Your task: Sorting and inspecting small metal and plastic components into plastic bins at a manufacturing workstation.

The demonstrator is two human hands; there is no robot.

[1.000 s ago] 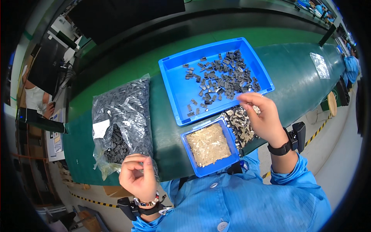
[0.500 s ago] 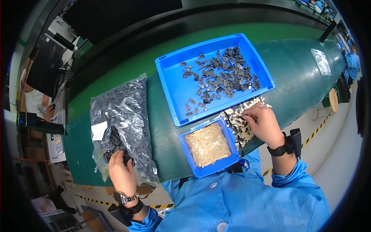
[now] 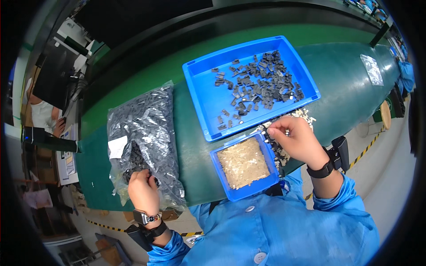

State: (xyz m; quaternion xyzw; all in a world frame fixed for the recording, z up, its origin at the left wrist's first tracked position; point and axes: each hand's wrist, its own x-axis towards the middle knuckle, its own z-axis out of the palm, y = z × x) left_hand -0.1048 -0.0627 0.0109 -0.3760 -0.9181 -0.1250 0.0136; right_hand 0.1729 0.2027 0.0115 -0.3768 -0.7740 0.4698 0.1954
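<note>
My left hand [image 3: 144, 191] is at the torn opening of a clear plastic bag [image 3: 155, 115] full of small dark grey parts. Its fingers are curled together among the loose parts, and what they grip is hidden. My right hand [image 3: 298, 138] hovers over a heap of small beige pieces [image 3: 302, 116] and dark parts, beside the small blue bin [image 3: 229, 195]. Thumb and forefinger meet in a pinch near the bin's far right corner; anything between them is too small to name. Flat beige pieces [image 3: 244, 163] fill that bin.
Behind the bin, a large shallow blue tray [image 3: 206, 102] holds many scattered dark grey parts [image 3: 266, 82]. A small clear bag [image 3: 372, 70] lies far right on the green table mat [image 3: 341, 88]. At the left, another person's hand [image 3: 59, 126] shows beside a monitor [image 3: 51, 82].
My right hand has moved left, from over the beige heap toward the small bin's corner. My left hand stays at the bag's opening, its fingers drawn closer together. The whole view has shifted slightly.
</note>
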